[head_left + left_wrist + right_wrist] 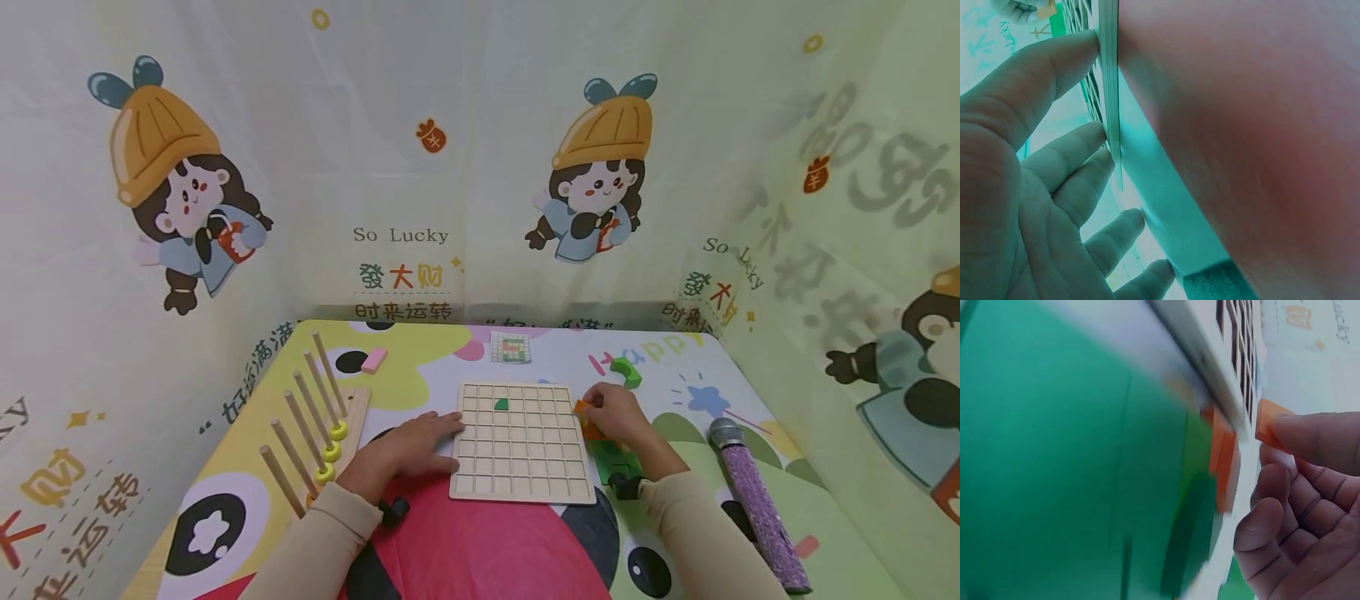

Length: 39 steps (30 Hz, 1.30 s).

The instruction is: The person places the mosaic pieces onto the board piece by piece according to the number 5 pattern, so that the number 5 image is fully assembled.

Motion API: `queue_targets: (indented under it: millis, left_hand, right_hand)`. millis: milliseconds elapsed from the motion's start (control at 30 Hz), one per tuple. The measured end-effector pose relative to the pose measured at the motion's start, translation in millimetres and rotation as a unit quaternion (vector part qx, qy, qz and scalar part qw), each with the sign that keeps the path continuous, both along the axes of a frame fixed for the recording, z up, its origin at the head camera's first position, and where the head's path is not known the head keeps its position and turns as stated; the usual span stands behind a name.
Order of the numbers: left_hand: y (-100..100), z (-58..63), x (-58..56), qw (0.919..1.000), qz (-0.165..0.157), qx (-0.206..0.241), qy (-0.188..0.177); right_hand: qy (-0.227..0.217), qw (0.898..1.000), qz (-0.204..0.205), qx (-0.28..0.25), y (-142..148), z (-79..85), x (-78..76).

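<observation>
A wooden board with a square grid lies in the middle of the table. One small green piece with a rounded corner sits in an upper cell. My left hand touches the board's left edge with thumb and fingertips, its fingers spread, as the left wrist view also shows. Beyond the board's right edge, my right hand pinches a flat orange tile between thumb and fingers. Beneath and beside that hand lie green pieces and another orange piece, partly hidden by the hand in the head view.
At the left stands a wooden peg rack with yellow rings on some pegs. A pink block, a coloured pattern card and a green arch block lie farther back. A purple glittery microphone lies at the right.
</observation>
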<state>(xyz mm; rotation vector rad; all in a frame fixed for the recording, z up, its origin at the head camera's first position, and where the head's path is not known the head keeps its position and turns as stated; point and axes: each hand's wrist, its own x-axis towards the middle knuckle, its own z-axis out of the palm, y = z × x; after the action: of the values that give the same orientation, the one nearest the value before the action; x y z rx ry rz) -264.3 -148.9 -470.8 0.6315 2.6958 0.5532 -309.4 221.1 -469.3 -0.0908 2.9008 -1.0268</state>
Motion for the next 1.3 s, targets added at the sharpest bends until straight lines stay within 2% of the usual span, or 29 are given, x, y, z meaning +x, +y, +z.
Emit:
queue_targets:
  millis: [300,800,1000,1300]
  left_hand:
    - [-0.1,0.6,0.9,1.0,-0.004,0.0,0.006]
    - [-1.2,-1.2,-1.5,0.9998,0.001,-0.018,0.005]
    - [-0.8,-1.2,-1.9,0.9998,-0.002,-0.017,0.001]
    - [-1.2,-3.1,-4.6,0.9999,-0.002,-0.015,0.003]
  right_hand:
    - [0.011,0.999,0.049,0.01,-34.7,-2.9,-0.5]
    - [0.0,0.99,0.142,-0.006,-92.8,6.7,-6.5]
    - [-0.014,0.988,0.154,-0.001,-105.9,3.7,-12.2]
    - [-0.008,0.987,0.162,0.017,-114.3,1.1,-18.6]
